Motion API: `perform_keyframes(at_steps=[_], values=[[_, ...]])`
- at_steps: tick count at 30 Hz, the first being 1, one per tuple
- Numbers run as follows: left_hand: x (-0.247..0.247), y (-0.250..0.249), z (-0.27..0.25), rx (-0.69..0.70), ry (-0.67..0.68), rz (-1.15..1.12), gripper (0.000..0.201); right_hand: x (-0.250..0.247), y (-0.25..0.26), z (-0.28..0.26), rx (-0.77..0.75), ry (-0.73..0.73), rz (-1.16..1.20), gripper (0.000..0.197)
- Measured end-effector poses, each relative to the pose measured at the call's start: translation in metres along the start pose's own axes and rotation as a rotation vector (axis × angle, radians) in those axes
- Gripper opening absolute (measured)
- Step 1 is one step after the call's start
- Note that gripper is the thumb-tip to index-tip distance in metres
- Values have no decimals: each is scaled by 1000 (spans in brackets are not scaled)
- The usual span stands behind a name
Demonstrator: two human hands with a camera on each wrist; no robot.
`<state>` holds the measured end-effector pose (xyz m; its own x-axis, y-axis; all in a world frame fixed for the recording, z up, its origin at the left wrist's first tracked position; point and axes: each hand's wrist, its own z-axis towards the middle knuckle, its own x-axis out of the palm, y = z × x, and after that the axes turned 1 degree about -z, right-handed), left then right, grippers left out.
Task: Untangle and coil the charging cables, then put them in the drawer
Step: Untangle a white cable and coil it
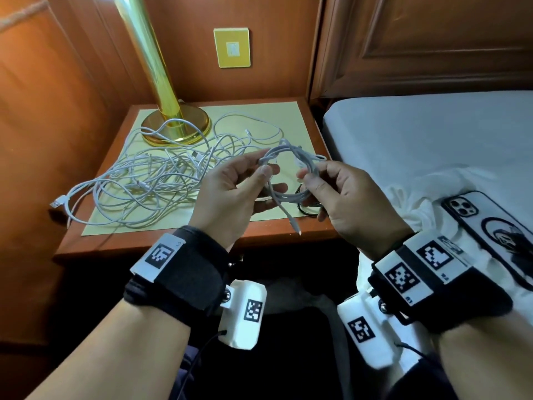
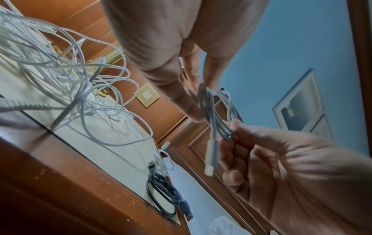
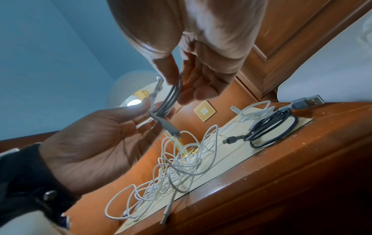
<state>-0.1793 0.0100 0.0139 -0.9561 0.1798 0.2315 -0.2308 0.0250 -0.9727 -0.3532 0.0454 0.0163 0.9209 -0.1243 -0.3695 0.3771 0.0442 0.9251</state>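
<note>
The likeliest slip, to my eye, is the loose plug end point(image 1: 297, 228) hanging off the coil point(image 1: 291, 174): nothing tucks it in, so the loops could spring apart if either grip eases. It could also snag the pile beyond.

Nearest, both hands hold that white coil above the nightstand's point(image 1: 202, 241) near edge. The left hand point(image 1: 230, 194) pinches its left side between thumb and fingers; the right hand point(image 1: 343, 197) curls round its right side. The coil spans the gap between them, plug dangling below.

Under the right hand lies a coiled dark cable point(image 3: 271, 127). Farther left, the tangle of white cables point(image 1: 150, 180) spreads to the lamp base point(image 1: 176, 125).
</note>
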Motion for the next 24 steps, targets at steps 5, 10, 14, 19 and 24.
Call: perform_keyframes(at_steps=[5,10,14,19,24], values=[[-10,1,3,-109,25,-112,62,6,-4,2,46,-115,79,11],[-22,-2,-8,-104,57,-87,48,9,11,-10,122,-185,182,15],[-46,-8,-15,-134,-1,-88,42,-10,39,-10,197,-294,264,14],[-64,-13,-11,-111,-136,-118,27,-25,61,-3,237,-334,289,11],[-54,-3,-6,-87,-152,-30,16,-15,30,18,309,-369,264,10]])
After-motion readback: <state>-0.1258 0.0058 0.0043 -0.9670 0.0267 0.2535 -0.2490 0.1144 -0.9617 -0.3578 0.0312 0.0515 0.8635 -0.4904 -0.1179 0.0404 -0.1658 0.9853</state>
